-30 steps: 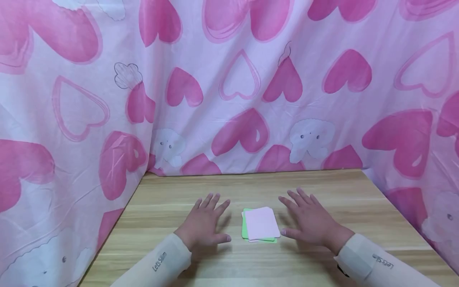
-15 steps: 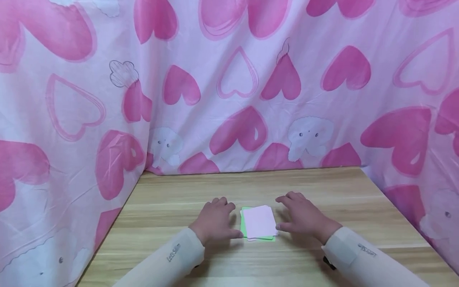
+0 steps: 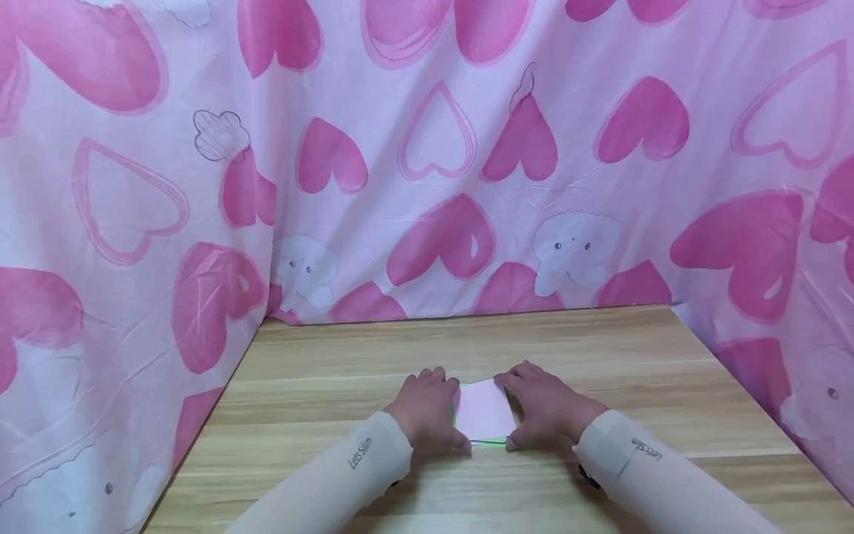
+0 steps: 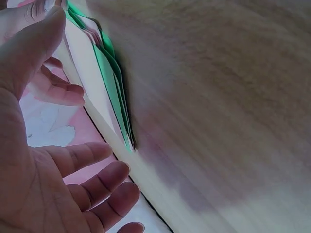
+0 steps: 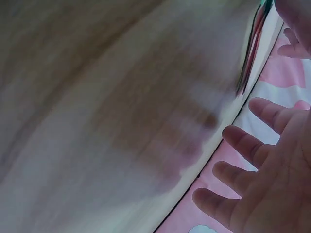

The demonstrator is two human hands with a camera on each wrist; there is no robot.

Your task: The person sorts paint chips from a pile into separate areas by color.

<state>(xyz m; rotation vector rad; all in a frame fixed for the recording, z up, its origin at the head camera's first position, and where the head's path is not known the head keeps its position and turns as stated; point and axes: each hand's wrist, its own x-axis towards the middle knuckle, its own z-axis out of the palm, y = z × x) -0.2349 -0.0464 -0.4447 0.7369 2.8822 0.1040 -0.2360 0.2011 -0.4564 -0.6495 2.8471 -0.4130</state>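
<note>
A small stack of pink and green paper cards (image 3: 485,411) lies on the table, a pink one on top. My left hand (image 3: 430,408) is at its left side, thumb by the near left corner. On the opposite side is my right hand (image 3: 550,404), with thumb and forefinger by the right corners. In the left wrist view, the layered card edges (image 4: 114,82) fan slightly apart, and the left fingers (image 4: 97,187) are loosely spread. The right fingers (image 5: 248,143) are likewise spread in the right wrist view. Exact contact of the fingertips with the cards is hard to tell.
The wood-grain table (image 3: 360,348) extends around the cards. A pink curtain with hearts (image 3: 440,237) hangs along its back and both sides.
Both hands have moved inward from either side of the card stack, their fingers bending from a wide spread, and now frame it closely. The cards stay in about the same place.
</note>
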